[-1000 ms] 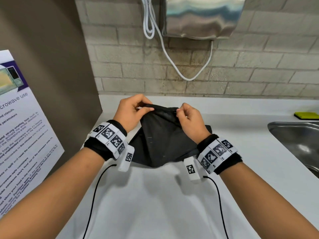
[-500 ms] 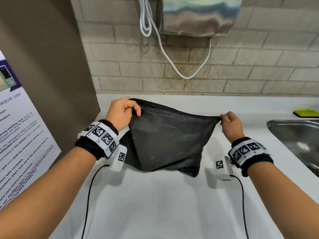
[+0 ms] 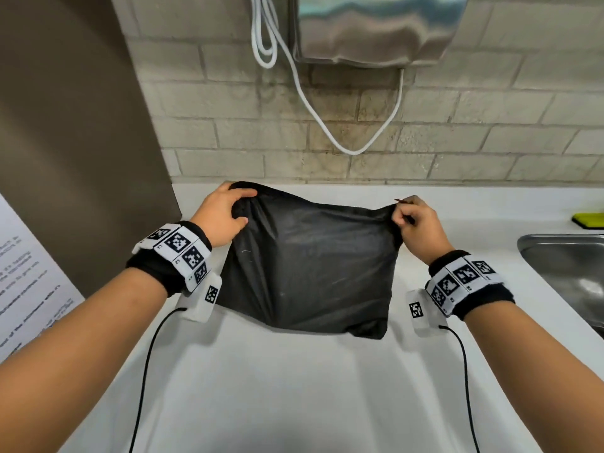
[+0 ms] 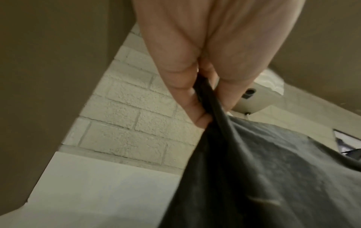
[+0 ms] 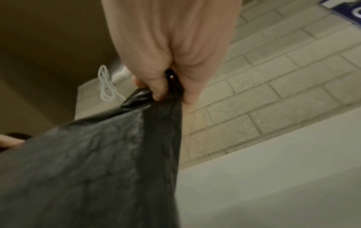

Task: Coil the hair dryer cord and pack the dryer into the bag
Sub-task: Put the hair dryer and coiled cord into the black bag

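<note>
Black bag [image 3: 307,273] held up over counter [image 3: 294,387], stretched flat. Left hand [image 3: 222,217] grips one top corner, fingers curled; right hand [image 3: 416,223] pinches other. Dryer not in view. Advice: separate rim layers, keep mouth wide, bottom resting on counter.

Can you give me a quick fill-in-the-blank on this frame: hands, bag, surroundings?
1. Both hands hold the top edge of a ____ bag above the white counter.
2. The left hand grips the bag's top ____ corner.
3. The right hand holds the corner nearer the steel ____.
4. A ____ cable droops along the brick wall.

Missing words: black; left; sink; white
</note>
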Available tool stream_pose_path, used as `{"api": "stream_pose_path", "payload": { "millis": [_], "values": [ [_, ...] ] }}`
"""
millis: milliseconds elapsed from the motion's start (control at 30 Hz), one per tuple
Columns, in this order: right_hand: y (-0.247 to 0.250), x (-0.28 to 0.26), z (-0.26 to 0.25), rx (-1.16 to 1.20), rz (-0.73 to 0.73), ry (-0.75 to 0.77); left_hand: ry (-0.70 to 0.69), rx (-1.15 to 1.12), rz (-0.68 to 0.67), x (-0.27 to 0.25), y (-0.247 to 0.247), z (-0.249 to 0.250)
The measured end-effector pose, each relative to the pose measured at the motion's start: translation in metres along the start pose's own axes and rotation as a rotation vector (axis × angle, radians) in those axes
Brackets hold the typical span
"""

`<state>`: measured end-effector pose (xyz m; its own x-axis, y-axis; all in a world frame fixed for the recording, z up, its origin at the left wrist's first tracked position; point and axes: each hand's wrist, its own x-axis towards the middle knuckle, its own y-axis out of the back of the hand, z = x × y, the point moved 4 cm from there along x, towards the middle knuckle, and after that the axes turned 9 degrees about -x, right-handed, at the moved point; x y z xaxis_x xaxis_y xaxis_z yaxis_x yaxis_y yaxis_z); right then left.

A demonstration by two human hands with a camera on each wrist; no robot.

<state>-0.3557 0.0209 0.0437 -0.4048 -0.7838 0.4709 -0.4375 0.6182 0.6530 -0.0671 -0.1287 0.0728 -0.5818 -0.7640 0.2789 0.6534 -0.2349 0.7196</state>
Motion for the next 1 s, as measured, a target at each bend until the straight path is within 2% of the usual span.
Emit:
{"api": "stream_pose_path", "payload": {
  "millis": [100,233,400,600,667,733,800,900,967,1000],
  "values": [
    [-0.010,0.018,0.015,-0.120,-0.004,0.010,0.054,0.067,-0.064,0.026,-0.009,-0.009],
    [-0.031,0.046,0.035,-0.144,-0.043,-0.078,0.144,0.146,-0.168,0.065,-0.025,-0.025],
    [-0.062,0.068,0.068,-0.262,-0.268,-0.170,0.197,0.186,-0.264,0.096,-0.046,-0.049],
    [-0.090,0.085,0.089,-0.270,-0.406,-0.246,0.248,0.229,-0.352,0.115,-0.062,-0.077],
    [-0.099,0.089,0.093,-0.293,-0.448,-0.183,0.261,0.241,-0.365,0.118,-0.069,-0.085],
    [-0.110,0.090,0.099,-0.422,-0.557,-0.082,0.277,0.262,-0.368,0.120,-0.074,-0.091],
    [-0.113,0.090,0.108,-0.511,-0.636,-0.077,0.302,0.266,-0.366,0.121,-0.077,-0.096],
    [-0.108,0.092,0.119,-0.448,-0.607,-0.231,0.355,0.299,-0.449,0.117,-0.084,-0.101],
    [-0.102,0.087,0.121,-0.297,-0.590,-0.403,0.388,0.332,-0.482,0.114,-0.086,-0.103],
    [-0.101,0.082,0.120,-0.195,-0.629,-0.497,0.398,0.356,-0.464,0.111,-0.084,-0.101]
  ]
}}
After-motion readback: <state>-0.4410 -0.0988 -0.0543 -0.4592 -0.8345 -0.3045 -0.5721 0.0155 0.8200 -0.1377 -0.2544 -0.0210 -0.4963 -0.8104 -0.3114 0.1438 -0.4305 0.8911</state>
